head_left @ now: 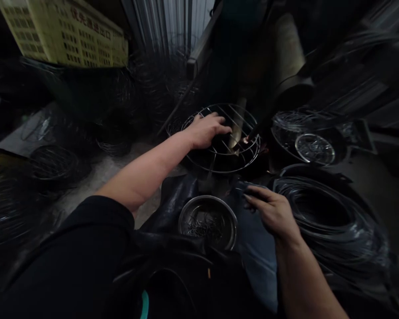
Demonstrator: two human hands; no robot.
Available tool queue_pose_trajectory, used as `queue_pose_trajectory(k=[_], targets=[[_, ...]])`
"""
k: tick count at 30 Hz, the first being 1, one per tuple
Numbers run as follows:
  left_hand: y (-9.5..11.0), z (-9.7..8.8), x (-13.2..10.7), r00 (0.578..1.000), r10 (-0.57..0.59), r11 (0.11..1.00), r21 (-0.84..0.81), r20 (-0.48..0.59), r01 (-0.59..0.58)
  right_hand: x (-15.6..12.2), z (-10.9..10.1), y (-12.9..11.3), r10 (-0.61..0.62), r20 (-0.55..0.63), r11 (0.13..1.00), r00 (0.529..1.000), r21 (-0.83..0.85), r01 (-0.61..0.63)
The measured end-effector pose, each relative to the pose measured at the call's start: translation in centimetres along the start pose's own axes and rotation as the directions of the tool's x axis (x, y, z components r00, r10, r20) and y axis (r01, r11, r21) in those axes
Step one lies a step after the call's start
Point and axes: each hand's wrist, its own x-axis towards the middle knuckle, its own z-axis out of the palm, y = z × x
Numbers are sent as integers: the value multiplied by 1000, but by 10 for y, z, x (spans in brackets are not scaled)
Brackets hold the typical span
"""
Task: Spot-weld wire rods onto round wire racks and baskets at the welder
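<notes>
My left hand (208,130) reaches over a round wire rack (239,166), its fingers bent over the wires at the left side. The rack has a ring with cross wires and another ring lower down. Its right part lies by a copper-coloured tip (245,140) of a dark machine. Lower right, my right hand (274,208) is closed in a pinch; whatever sits between its darkened fingertips is too small to make out. Between my forearms, a metal bowl (233,230) holds several short bent wire pieces (204,226).
A large wire coil (346,230) lies at the right. Behind it, a wide pan (286,148) carries wire pieces and a small round dish (315,149). A yellow crate (86,37) stands upper left. Wire bundles (53,161) crowd the left floor. A thick cylinder (289,48) hangs overhead.
</notes>
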Motion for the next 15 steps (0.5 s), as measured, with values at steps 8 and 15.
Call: queue_pose_trajectory(k=[8, 15], targets=[[8, -3, -3, 999, 24, 996, 88, -22, -22, 37, 33, -42, -262, -165, 959, 951, -155, 238], [6, -2, 7, 998, 16, 990, 140, -63, -7, 51, 60, -38, -253, -247, 964, 935, 13, 264]])
